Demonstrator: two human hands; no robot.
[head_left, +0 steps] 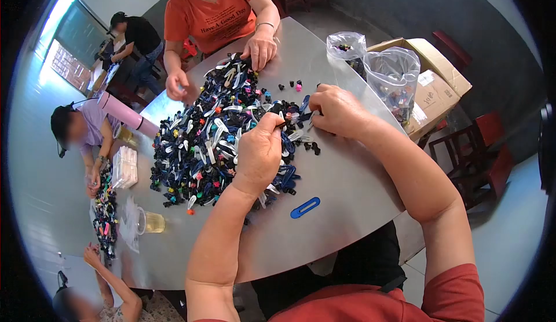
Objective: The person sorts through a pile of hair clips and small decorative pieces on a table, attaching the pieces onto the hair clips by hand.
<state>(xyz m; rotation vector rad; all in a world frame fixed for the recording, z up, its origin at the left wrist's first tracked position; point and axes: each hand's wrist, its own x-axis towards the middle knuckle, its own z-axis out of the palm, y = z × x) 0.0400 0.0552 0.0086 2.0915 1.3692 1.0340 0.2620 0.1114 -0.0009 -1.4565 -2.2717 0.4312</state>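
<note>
A large heap of hair clips [197, 142] lies on the metal table, snap clips and small claw clips mixed in black, white, navy and bright colours. My left hand [259, 155] is closed at the heap's right side, thumb and finger pinching a small dark piece whose kind I cannot make out. Just to the right, my right hand [341, 111] is closed too, its fingertips pinched on a thin dark piece, mostly hidden. Below it sit several small black claw clips [315, 148]. A blue oval clip-shaped piece [297, 212] with a long slot rests nearer me.
Across the table [347, 194], a person in orange [211, 15] has both hands at the heap. Other people work at the left near a second pile [106, 212]. A cup [154, 222], a pink bottle [127, 113], plastic bags [394, 70] and a cardboard box [443, 93] stand around.
</note>
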